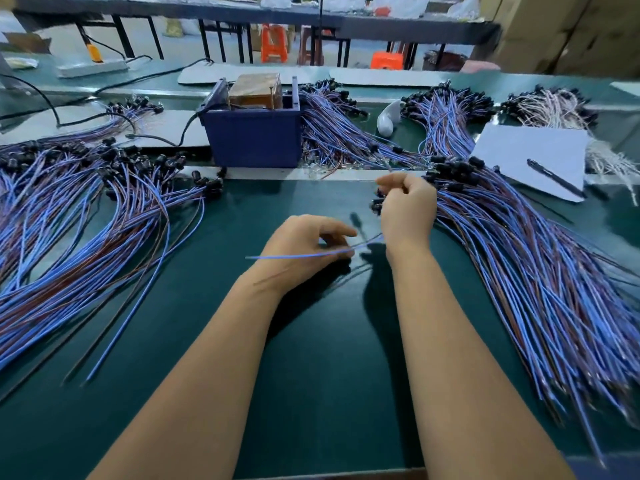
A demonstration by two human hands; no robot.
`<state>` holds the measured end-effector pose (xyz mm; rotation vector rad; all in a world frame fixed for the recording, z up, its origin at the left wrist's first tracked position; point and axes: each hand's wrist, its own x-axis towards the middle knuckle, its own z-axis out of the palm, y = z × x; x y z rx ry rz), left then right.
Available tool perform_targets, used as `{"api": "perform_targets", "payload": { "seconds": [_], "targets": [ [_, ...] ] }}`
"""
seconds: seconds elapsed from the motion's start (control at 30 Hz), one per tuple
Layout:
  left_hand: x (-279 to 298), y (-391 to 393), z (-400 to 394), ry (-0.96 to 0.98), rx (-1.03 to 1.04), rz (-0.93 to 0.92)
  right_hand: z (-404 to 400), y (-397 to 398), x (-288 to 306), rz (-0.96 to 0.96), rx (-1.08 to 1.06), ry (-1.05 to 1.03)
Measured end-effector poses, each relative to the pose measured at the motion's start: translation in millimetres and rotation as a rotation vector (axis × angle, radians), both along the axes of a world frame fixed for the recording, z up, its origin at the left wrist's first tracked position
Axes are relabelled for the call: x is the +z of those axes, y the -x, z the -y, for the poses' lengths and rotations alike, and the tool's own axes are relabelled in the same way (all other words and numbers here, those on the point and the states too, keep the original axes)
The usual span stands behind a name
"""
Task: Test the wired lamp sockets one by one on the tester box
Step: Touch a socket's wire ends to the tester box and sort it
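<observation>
while both forearms reach out over the dark green worktop (311, 393), the left hand (304, 251) rests low near the middle with its fingers curled, pinching a thin blue wire (298, 256) that runs across its knuckles and rises toward the right hand (407, 209). the right hand is lifted a little farther away, fingers curled and thumb and forefinger pinched on the wire ends near the top; small black sockets (377, 204) show just at its left edge, though blur hides exactly how they are gripped.

the tester box (254, 135), a dark blue open tub with a brown block inside and a black cable leaving its left side, stands beyond the hands, at the far edge of the green mat. a large fan of blue and brown wired sockets (86, 216) lies to the left, black socket heads toward the box. another big pile (540, 289) spreads along the right, its socket heads just beside the right hand. more bundles (332, 129) lie to the right of the box and behind it. a white sheet (519, 157) with a black pen (556, 178) on it sits on the right, partly over the wires. orange stools (273, 43) stand in the blurred background.
</observation>
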<state>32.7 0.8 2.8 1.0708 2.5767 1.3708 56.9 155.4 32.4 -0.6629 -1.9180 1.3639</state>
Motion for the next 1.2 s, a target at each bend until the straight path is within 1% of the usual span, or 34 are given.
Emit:
{"api": "perform_targets", "payload": {
  "seconds": [0.1,0.23,0.3,0.4,0.47,0.53,0.6,0.67,0.73,0.77,0.83,0.87,0.97,1.07,1.1,1.2],
  "targets": [
    [0.8,1.8,2.0,-0.015,-0.056,0.05,-37.6,-10.8,18.9,0.156,0.095,-0.182],
    [-0.4,2.0,0.4,-0.032,-0.039,0.034,-78.5,-26.1,43.2,0.508,0.19,-0.411],
    [-0.6,1.9,-0.8,-0.036,-0.03,0.041,-84.0,-30.4,48.1,0.633,0.146,-0.514],
    [-0.3,0.4,-1.4,-0.051,0.007,0.043,-74.7,-27.7,44.7,0.777,-0.044,-0.773],
    [0.6,-0.2,-1.1,-0.089,0.103,0.029,-56.0,-20.5,39.8,0.759,-0.109,-0.849],
    [3.3,1.7,3.5,-0.125,0.263,-0.012,-27.3,-10.9,32.9,0.665,-0.07,-0.846],
    [6.5,6.4,15.1,-0.101,0.445,-0.087,10.3,-0.2,22.3,0.529,0.074,-0.806],
    [9.0,12.1,31.1,-0.05,0.608,-0.138,50.8,7.3,11.8,0.403,0.31,-0.661],
    [10.1,16.8,44.8,0.026,0.73,-0.132,81.5,13.2,-1.5,0.386,0.503,-0.558],
    [10.0,18.0,49.3,0.089,0.775,-0.111,91.1,16.2,-9.1,0.415,0.539,-0.583],
    [10.5,18.4,54.6,0.223,0.848,-0.052,98.1,22.4,-22.8,0.467,0.514,-0.71],
    [11.2,18.8,56.6,0.263,0.873,-0.025,97.9,24.5,-25.8,0.464,0.487,-0.735],
    [12.9,23.1,64.6,0.338,0.908,0.037,96.2,28.3,-26.7,0.437,0.471,-0.691],
    [11.7,28.2,72.5,0.48,0.952,0.069,95.1,26.0,-28.6,0.417,0.496,-0.669],
    [10.7,29.3,74.6,0.491,0.97,0.057,94.6,24.8,-29.4,0.406,0.503,-0.658],
    [8.3,30.2,78.9,0.421,1.017,0.039,92.3,23.6,-31.3,0.389,0.515,-0.624]
  ]
}}
